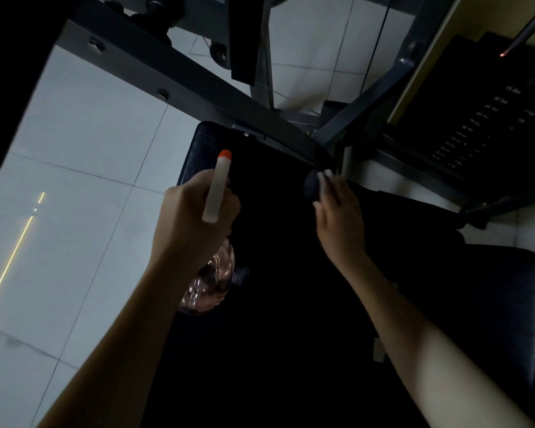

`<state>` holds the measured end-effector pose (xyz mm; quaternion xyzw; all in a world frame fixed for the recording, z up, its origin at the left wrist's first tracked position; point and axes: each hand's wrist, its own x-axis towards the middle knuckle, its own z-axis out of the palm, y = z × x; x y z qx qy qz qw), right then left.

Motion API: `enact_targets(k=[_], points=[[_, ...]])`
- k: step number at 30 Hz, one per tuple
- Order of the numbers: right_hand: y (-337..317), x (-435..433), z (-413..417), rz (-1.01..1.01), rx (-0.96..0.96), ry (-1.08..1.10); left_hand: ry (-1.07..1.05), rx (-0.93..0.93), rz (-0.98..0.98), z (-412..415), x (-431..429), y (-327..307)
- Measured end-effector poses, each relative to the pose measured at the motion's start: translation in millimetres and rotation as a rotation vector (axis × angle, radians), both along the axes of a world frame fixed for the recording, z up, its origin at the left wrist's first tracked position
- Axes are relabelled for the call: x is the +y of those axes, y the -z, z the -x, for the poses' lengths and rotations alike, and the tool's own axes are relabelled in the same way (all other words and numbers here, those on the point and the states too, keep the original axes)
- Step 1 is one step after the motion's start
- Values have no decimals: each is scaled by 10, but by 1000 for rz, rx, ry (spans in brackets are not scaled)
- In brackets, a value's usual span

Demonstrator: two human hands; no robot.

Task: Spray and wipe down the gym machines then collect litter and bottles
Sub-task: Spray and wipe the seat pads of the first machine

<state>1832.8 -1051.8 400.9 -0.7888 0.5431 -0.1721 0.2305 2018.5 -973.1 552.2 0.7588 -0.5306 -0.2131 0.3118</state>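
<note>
Head view: left hand [195,211], fingers clamped round spray bottle [217,186] neck, over seat pad [204,140] left edge. Probably light, rigid, slick plastic; neck grip suits. Right hand [340,217] fingers near straight on dark wad [311,186], maybe cloth.

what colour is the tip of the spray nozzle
Orange-red tip on the white-headed spray bottle, best in the head view.

Dim, underexposed; deep shadows; wide-angle edge distortion.
</note>
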Motion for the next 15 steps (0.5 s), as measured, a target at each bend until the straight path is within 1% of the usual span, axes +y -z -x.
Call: enact_targets(k=[2,3,4,5,7,9,10,12,13,15], points=[[24,-89,43,-81,1,238,-1,8,-1,8,15,-4],[-1,-80,-40,-97,-20,328,-6,21,1,17,22,-9],[-45,-34,-145,-117,-43,365,-7,35,6,31,21,-17],[-73,71,-232,-122,-62,346,-6,39,6,56,26,-27],[-84,370,-297,-86,-81,180,9,35,-2,68,29,-36],[-118,598,-121,-61,-56,14,7,52,-26,66,42,-44],[-126,603,-5,-67,-39,-31,8,54,-39,58,46,-45],[-176,527,165,-152,23,-22,42,34,-80,67,48,-69],[-195,488,228,-197,37,41,89,14,-106,89,40,-95],[-250,414,373,-263,-19,217,229,-11,-186,158,-9,-112]])
